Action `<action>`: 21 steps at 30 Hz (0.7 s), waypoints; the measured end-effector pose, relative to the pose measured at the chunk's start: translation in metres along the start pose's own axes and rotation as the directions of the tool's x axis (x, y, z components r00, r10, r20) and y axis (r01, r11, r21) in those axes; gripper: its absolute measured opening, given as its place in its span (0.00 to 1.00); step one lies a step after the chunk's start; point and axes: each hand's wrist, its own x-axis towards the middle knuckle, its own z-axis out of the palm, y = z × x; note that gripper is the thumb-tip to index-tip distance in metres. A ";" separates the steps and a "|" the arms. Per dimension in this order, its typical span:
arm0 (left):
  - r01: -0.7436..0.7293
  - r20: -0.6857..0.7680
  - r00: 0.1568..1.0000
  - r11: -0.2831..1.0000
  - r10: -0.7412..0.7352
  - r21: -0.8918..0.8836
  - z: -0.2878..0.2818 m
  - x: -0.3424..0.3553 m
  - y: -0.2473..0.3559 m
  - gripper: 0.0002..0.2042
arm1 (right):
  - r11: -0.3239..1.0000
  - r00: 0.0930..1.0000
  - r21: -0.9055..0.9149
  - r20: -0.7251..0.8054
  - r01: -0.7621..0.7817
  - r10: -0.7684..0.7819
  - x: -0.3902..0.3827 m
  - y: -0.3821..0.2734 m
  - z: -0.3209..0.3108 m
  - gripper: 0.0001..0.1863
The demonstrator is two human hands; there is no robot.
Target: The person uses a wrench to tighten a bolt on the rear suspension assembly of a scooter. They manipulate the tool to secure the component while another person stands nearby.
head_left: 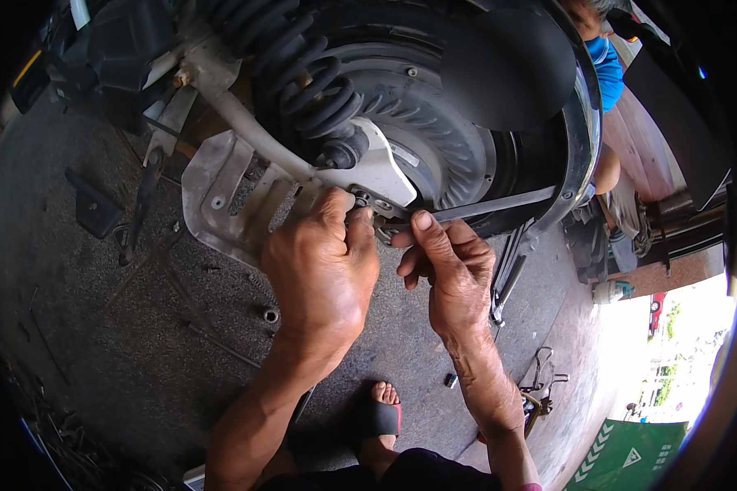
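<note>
A person crouches on the concrete floor point(123, 327) beside a scooter's rear wheel point(434, 123), working at the bolt point(362, 199) on the white bracket point(377, 172) below the black shock spring point(303, 74). The left hand point(319, 270) pinches its fingers point(354, 229) on the bolt; the right hand point(450, 274) closes around a flat wrench point(491, 204) angled toward the same spot. Judging by this, the bolt is seated in the bracket and its turning appears unfinished. A loose metal cover point(221, 196), 1 socket point(270, 314) and pliers point(135, 213) lie nearby. No container shows.
</note>
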 end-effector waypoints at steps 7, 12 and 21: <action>-0.040 -0.003 0.999 0.998 0.040 0.038 0.003 -0.001 -0.001 0.05 | 1.000 1.000 -0.007 0.007 0.000 0.000 0.000 -0.002 0.000 0.14; -0.037 -0.011 0.999 0.999 0.038 0.036 0.002 0.000 0.000 0.05 | 1.000 1.000 -0.017 0.007 0.006 -0.006 0.000 -0.001 0.000 0.14; -0.081 -0.046 0.995 0.993 0.085 0.080 0.004 -0.001 -0.004 0.05 | 0.998 1.000 -0.060 0.013 0.027 -0.026 -0.001 0.000 0.001 0.13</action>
